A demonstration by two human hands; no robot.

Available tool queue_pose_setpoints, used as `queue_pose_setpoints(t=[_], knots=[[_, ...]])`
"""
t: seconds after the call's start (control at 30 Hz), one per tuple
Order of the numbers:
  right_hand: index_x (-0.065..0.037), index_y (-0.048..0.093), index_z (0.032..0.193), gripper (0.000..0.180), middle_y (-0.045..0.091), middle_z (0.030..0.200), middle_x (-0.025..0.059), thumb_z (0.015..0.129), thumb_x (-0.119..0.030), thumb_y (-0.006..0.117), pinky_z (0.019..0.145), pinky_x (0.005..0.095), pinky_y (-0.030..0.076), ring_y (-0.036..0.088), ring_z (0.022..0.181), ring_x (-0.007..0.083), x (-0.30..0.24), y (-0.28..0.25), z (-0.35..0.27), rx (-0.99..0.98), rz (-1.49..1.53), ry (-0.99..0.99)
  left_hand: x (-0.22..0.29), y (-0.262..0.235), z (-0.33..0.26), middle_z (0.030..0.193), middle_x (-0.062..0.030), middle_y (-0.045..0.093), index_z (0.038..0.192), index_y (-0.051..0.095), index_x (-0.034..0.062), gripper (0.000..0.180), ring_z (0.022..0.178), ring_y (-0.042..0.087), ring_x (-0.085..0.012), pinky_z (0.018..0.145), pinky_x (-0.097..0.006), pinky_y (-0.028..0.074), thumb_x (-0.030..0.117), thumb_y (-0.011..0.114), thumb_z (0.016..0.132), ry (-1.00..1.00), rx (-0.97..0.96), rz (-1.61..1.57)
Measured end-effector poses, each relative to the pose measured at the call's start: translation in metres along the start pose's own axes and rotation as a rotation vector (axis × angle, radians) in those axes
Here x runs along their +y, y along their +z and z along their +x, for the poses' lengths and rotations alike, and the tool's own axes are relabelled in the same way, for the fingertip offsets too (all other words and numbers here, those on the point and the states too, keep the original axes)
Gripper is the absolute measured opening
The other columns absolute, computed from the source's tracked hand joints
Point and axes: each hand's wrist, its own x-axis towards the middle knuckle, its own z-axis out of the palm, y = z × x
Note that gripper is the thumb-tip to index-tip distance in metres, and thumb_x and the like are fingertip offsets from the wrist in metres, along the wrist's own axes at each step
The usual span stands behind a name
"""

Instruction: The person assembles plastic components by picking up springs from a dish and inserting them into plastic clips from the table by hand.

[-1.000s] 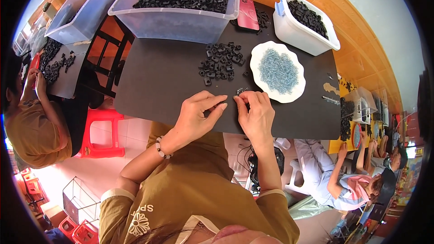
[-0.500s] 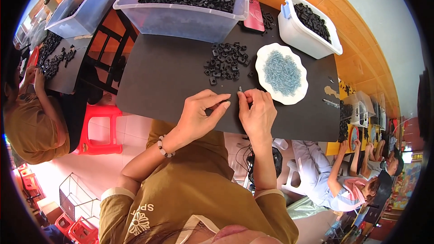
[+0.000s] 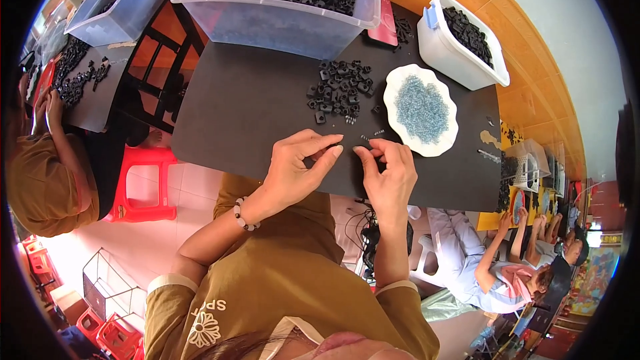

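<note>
My left hand [image 3: 293,163] is over the near part of the dark table, thumb and forefinger tips nearly together in a pinch. Whatever sits between them is too small to make out. My right hand [image 3: 391,177] is just to its right, fingers curled and thumb toward the forefinger, with any held piece hidden. Tiny coil-like metal pieces [image 3: 379,133] lie by its fingertips, and a few more rest below the pile of small black plastic parts [image 3: 339,90]. To the right, a white scalloped plate [image 3: 395,85] holds a heap of tiny blue-grey pieces [image 3: 421,110].
A large clear bin [image 3: 267,27] of black parts stands at the back, beside a pink-red flat box [image 3: 383,27]. At the back right is a white tub [image 3: 453,60] of black parts. People work at tables on both sides; a red stool [image 3: 143,187] stands left.
My right hand has shifted slightly right and its fingertips have loosened. Small coil-like pieces now lie on the table near it and below the black pile. My left hand stays pinched.
</note>
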Motion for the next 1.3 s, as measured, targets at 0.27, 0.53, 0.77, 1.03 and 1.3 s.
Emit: queue_pose_setpoints(t=[0.27, 0.53, 0.77, 1.03, 1.3], knots=[[-0.006, 0.069, 0.095, 0.022, 0.068, 0.080, 0.0057, 0.079, -0.012, 0.083, 0.067, 0.0387, 0.051, 0.062, 0.077, 0.0264, 0.008, -0.004, -0.001, -0.046, 0.016, 0.066, -0.002, -0.001, -0.001, 0.083, -0.0062, 0.070, 0.112, 0.077, 0.0015, 0.021, 0.071, 0.059, -0.0093, 0.068, -0.024, 0.048, 0.007, 0.073, 0.092, -0.023, 0.010, -0.015], [-0.009, 0.072, 0.110, 0.023, 0.064, 0.093, 0.0079, 0.088, -0.003, 0.071, 0.073, 0.0402, 0.050, 0.057, 0.087, 0.0285, 0.017, -0.008, 0.008, 0.002, -0.151, -0.085, -0.004, -0.001, -0.001, 0.084, -0.0073, 0.069, 0.114, 0.075, 0.0002, 0.024, 0.071, 0.060, -0.0109, 0.068, -0.025, 0.051, 0.008, 0.074, 0.092, 0.018, 0.015, -0.011], [-0.010, 0.074, 0.108, 0.021, 0.063, 0.091, 0.0070, 0.088, -0.006, 0.072, 0.075, 0.0408, 0.049, 0.055, 0.085, 0.0286, 0.015, 0.004, 0.012, 0.003, -0.308, -0.152, -0.006, -0.002, -0.001, 0.087, -0.0080, 0.071, 0.113, 0.075, 0.0002, 0.024, 0.071, 0.061, -0.0110, 0.067, -0.025, 0.051, 0.007, 0.074, 0.091, 0.031, 0.009, -0.011], [-0.005, 0.070, 0.096, 0.007, 0.067, 0.088, 0.0041, 0.090, -0.007, 0.072, 0.074, 0.0340, 0.049, 0.059, 0.083, 0.0226, 0.007, -0.003, 0.009, -0.048, -0.066, -0.109, -0.004, -0.007, -0.005, 0.093, -0.0072, 0.073, 0.115, 0.075, 0.0010, 0.025, 0.080, 0.063, -0.0106, 0.073, -0.025, 0.051, 0.006, 0.076, 0.091, -0.011, -0.026, -0.101], [0.005, 0.067, 0.104, 0.011, 0.069, 0.096, 0.0099, 0.098, -0.004, 0.067, 0.079, 0.0249, 0.050, 0.065, 0.085, 0.0120, -0.026, -0.021, -0.007, -0.239, 1.070, 0.242, 0.010, -0.019, -0.029, 0.096, -0.0063, 0.071, 0.118, 0.074, 0.0002, 0.025, 0.085, 0.062, -0.0095, 0.078, -0.025, 0.051, 0.007, 0.074, 0.093, -0.240, -0.130, -0.407]])
